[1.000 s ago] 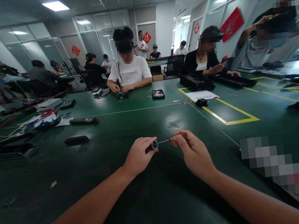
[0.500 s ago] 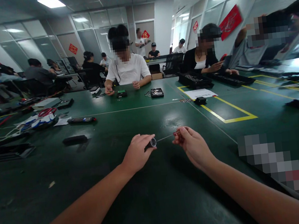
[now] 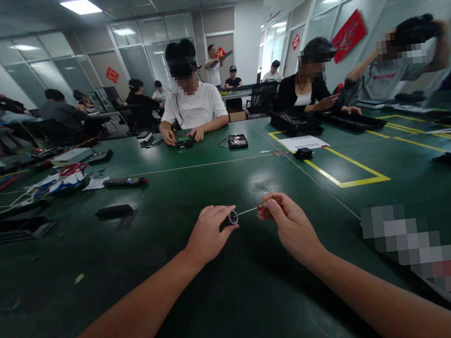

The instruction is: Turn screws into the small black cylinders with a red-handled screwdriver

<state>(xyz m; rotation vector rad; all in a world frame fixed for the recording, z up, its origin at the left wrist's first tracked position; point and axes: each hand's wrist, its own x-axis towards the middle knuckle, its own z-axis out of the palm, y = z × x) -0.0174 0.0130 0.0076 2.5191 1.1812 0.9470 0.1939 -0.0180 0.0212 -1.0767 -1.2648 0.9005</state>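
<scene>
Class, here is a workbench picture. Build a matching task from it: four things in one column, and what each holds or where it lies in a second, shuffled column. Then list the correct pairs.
Column one
1. left hand
2. right hand
3. white sheet
4. black bar

Column two
A. lies inside the yellow tape outline
B. pinches a thin tool with a reddish handle
C. lies on the green table, left of both hands
D. grips a small black cylinder

Pairs: 1-D, 2-B, 3-A, 4-C
</scene>
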